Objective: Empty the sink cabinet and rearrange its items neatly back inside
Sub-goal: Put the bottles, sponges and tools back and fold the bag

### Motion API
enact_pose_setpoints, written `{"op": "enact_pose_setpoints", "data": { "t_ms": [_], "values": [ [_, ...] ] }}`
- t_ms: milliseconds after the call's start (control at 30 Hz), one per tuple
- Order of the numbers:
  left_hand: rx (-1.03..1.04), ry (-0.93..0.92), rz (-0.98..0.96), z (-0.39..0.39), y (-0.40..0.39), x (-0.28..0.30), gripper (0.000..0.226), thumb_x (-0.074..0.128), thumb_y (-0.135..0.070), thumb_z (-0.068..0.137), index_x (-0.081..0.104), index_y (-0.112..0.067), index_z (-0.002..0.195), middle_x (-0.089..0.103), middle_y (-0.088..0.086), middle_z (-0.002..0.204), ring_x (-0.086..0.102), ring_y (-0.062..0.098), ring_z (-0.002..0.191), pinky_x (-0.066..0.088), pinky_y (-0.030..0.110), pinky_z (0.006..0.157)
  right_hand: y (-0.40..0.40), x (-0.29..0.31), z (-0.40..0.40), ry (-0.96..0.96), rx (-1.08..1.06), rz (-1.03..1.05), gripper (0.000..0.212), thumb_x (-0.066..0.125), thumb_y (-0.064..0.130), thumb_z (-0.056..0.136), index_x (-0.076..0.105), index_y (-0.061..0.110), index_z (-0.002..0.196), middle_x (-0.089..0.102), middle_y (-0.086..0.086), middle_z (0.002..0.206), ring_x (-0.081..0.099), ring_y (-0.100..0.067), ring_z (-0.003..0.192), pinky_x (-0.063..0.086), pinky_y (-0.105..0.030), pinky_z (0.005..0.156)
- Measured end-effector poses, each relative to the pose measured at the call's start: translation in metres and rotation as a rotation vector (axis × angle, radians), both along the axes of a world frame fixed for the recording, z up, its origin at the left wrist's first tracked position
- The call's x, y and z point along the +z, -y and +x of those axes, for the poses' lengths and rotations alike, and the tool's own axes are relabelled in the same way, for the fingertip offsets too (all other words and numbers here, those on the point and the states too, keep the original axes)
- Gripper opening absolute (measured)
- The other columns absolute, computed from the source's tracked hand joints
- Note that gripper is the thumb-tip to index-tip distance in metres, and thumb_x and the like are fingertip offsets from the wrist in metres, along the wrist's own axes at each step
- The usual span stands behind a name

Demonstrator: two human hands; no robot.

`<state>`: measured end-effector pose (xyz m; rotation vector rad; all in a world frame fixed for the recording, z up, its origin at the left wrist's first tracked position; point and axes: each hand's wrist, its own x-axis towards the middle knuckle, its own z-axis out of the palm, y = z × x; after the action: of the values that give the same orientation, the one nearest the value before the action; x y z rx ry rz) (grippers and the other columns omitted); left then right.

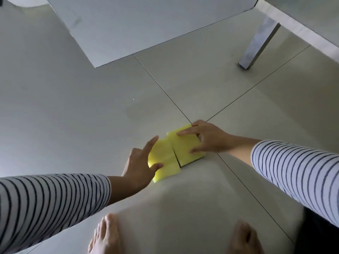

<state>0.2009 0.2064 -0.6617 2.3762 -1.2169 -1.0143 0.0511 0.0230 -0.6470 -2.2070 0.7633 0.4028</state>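
On floor, left hand (140, 165), right hand (207, 138) splayed over sponges (176, 153)

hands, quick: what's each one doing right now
Left hand: open, fingers spread, touching the left yellow sponge on the floor.
Right hand: open, fingertips pressing on the right yellow sponge.

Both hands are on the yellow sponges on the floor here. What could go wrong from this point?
1. The left hand touches the left sponge only with its fingertips, so a lift may drop it.
2. The right sponge lies against its neighbour; moving one could drag the other.
3. Bare feet stand close behind; a step forward could tread on them.
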Motion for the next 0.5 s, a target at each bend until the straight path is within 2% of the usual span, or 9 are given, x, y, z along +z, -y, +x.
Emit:
{"op": "enact_pose_setpoints", "data": {
  "t_ms": [100,200,300,367,433,500],
  "values": [
    [0.073,-0.001,-0.098,0.004,0.015,0.004,0.077,0.068,-0.024,0.084,0.023,-0.045,0.143,0.036,0.002,0.108,0.037,0.013,0.095,0.026,0.019,0.087,0.003,-0.002,-0.007,0.025,-0.168,0.052,0.066,0.078,0.025,0.073,0.051,0.045,0.129,0.032,0.006,0.121,0.045,-0.013,0.105,0.03,-0.018,0.089],
    [0.117,-0.025,-0.153,0.01,0.034,0.01,0.073,0.07,-0.021,0.082,0.031,-0.047,0.139,0.036,-0.002,0.11,0.046,0.016,0.099,0.031,0.022,0.087,0.005,0.001,-0.007,0.1,-0.284,0.081,0.068,0.08,0.019,0.071,0.052,0.041,0.128,0.033,0.001,0.126,0.051,-0.019,0.106,0.038,-0.019,0.093],
    [0.111,-0.023,-0.235,0.017,0.056,0.024,0.065,0.071,-0.022,0.081,0.041,-0.044,0.134,0.041,-0.002,0.114,0.053,0.017,0.099,0.039,0.024,0.088,0.018,0.011,-0.007,0.183,-0.38,0.055,0.07,0.082,0.02,0.069,0.052,0.039,0.129,0.033,-0.004,0.125,0.048,-0.017,0.107,0.039,-0.023,0.101],
    [0.115,-0.042,-0.304,0.021,0.075,0.039,0.057,0.069,-0.022,0.082,0.047,-0.041,0.131,0.044,-0.002,0.122,0.054,0.015,0.1,0.04,0.023,0.086,0.031,0.025,-0.009,0.263,-0.439,0.06,0.071,0.085,0.025,0.064,0.055,0.041,0.126,0.042,-0.004,0.125,0.053,-0.02,0.104,0.044,-0.03,0.102],
    [0.111,-0.055,-0.376,0.025,0.096,0.057,0.05,0.069,-0.022,0.083,0.052,-0.038,0.128,0.046,-0.002,0.13,0.055,0.016,0.105,0.042,0.024,0.091,0.045,0.045,-0.013,0.358,-0.49,0.054,0.07,0.087,0.023,0.061,0.057,0.039,0.124,0.058,-0.005,0.118,0.061,-0.029,0.098,0.051,-0.04,0.094],
    [0.078,-0.069,-0.442,0.026,0.118,0.079,0.048,0.069,-0.023,0.083,0.054,-0.037,0.127,0.048,-0.003,0.133,0.055,0.016,0.113,0.043,0.03,0.1,0.058,0.07,-0.018,0.437,-0.549,0.072,0.07,0.086,0.016,0.064,0.057,0.035,0.125,0.064,0.002,0.11,0.063,-0.028,0.097,0.052,-0.039,0.094]
  ]
}}
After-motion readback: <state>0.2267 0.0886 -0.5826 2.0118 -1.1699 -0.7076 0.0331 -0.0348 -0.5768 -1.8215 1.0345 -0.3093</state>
